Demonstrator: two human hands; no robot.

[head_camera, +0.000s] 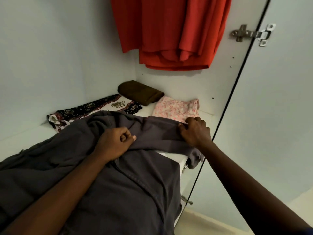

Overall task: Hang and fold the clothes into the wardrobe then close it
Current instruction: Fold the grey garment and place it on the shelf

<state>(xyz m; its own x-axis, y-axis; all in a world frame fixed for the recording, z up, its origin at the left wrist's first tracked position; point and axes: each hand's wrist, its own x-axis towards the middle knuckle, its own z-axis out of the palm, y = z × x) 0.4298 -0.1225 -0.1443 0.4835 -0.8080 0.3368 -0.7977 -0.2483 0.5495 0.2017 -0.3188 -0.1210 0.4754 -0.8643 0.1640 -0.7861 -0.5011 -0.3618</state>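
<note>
While left hand (116,143) bunched the grey garment (132,192), right hand (194,131) pinched its edge. Fold req'd even tension, edges aligned.

Home bedroom: wardrobe (220,92) with hanging clothes (169,31)

Grey garment (118,184), red garment (169,31)

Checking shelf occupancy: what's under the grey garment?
The grey garment overlaps the near edges of the elephant-print cloth and the pink floral piece; white shelf shows beneath its right end. Anything else underneath is covered.
</note>
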